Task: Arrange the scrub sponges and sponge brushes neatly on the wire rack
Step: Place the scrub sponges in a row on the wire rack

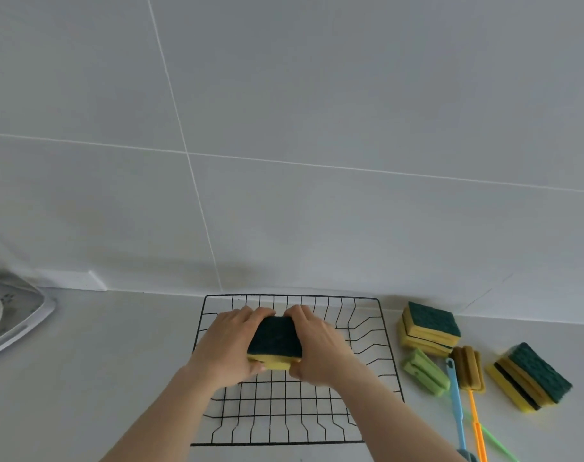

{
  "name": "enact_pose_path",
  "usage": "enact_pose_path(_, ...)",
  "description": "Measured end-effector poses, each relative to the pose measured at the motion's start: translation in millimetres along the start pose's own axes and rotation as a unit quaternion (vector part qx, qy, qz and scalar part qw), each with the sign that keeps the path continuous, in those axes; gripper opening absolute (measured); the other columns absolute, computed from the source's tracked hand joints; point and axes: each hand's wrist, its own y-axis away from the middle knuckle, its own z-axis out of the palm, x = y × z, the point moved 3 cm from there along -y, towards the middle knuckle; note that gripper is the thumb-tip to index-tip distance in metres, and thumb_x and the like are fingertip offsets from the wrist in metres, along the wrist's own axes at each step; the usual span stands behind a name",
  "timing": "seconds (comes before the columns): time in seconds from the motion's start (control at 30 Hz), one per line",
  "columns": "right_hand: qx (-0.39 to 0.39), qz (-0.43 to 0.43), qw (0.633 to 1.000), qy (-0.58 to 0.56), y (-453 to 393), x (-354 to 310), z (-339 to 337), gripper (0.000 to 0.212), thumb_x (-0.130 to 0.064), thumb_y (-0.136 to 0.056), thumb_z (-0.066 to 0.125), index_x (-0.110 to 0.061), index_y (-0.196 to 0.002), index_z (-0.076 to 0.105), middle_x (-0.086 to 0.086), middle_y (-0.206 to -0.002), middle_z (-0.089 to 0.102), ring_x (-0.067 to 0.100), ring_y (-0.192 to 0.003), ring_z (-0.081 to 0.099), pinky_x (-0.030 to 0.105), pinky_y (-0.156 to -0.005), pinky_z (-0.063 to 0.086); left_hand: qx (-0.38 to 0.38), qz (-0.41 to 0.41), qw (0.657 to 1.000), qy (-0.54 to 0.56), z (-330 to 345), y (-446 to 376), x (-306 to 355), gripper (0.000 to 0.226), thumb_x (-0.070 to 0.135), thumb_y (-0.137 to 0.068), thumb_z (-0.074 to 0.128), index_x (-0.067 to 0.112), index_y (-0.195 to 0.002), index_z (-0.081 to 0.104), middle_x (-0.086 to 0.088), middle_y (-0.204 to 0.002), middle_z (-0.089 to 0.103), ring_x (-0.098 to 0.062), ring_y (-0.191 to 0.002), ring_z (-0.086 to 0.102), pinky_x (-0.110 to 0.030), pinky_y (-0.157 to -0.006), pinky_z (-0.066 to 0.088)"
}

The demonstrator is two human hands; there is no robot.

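— Head view is showing me both hands over the wire rack (294,408). What are they doing?

— I am seeing the left hand (229,345) and the right hand (320,348) pressing in from either side on a stack of scrub sponges (275,341), dark green on top and yellow below. Both are clamping it, above the rack's middle.

— How many are sitting in that stack?

— I cannot tell; the palms are covering its ends, and only the top and the near yellow edge are showing. Whether it is touching the wires is hidden too.

— And the others?

— To the right of the rack, on the counter (117,378), a second sponge pile (428,330) is lying near the wall, and a third sponge pile (530,378) is leaning farther right. Between them I am making out a green brush head (425,373) and a brown brush head (468,368), plus a blue handle (456,405) and an orange handle (476,425) running off the bottom edge.

— Anything at far left?

— A dish drainer (20,325) is being cut off by the frame, its contents blurred.
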Motion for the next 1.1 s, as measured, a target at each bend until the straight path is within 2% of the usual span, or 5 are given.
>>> enact_pose_path(0.17, -0.020, -0.006, 1.000, -0.011, -31, -11, 24, 0.079, -0.019, -0.067, 0.082, -0.026, -0.130, 0.036, -0.004, -0.117, 0.046, 0.023, -0.094, 0.057, 0.033, -0.074, 0.052, 0.016, -0.020, 1.000, 0.002, 12, 5, -34, 0.088, 0.053, -0.066, 0.081, 0.037, -0.139, 0.035, 0.011, -0.125, 0.056, -0.015, -0.113, 0.050, -0.031, -0.105, 0.035)
enact_pose_path(0.43, -0.007, 0.013, 0.999, -0.033, -59, -11, 53, 0.082, -0.016, -0.068, 0.079, -0.026, -0.135, 0.032, -0.004, -0.120, 0.044, 0.023, -0.099, 0.056, 0.032, -0.074, 0.050, 0.013, -0.009, 0.997, -0.072, 26, -11, -62, 0.086, 0.056, -0.066, 0.077, 0.033, -0.139, 0.039, 0.011, -0.120, 0.059, -0.015, -0.122, 0.046, -0.049, -0.120, 0.011)
enact_pose_path(0.57, 0.006, 0.035, 0.998, -0.060, -65, -12, 66, 0.089, -0.012, -0.070, 0.078, -0.024, -0.138, 0.023, -0.002, -0.124, 0.046, 0.022, -0.103, 0.056, 0.036, -0.081, 0.055, 0.008, -0.011, 0.998, -0.064, 31, -15, -74, 0.082, 0.051, -0.066, 0.078, 0.033, -0.137, 0.041, 0.009, -0.118, 0.060, -0.017, -0.118, 0.048, -0.049, -0.120, 0.011)
enact_pose_path(0.77, 0.037, 0.034, 0.997, -0.058, -69, -13, 76, 0.076, -0.010, -0.072, 0.076, -0.023, -0.130, 0.029, -0.002, -0.119, 0.045, 0.025, -0.093, 0.059, 0.034, -0.069, 0.052, 0.004, -0.006, 0.997, -0.079, 36, -19, -85, 0.081, 0.037, -0.063, 0.080, 0.029, -0.134, 0.043, 0.006, -0.116, 0.059, -0.019, -0.115, 0.050, -0.045, -0.120, 0.013)
enact_pose_path(1.1, 0.049, 0.026, 0.998, -0.041, -66, -13, 77, 0.075, -0.014, -0.074, 0.080, -0.023, -0.133, 0.035, -0.003, -0.122, 0.042, 0.024, -0.092, 0.059, 0.039, -0.073, 0.058, 0.001, -0.008, 0.994, -0.107, 38, -22, -87, 0.086, 0.041, -0.061, 0.080, 0.025, -0.136, 0.042, 0.002, -0.117, 0.060, -0.023, -0.115, 0.052, -0.046, -0.121, 0.015)
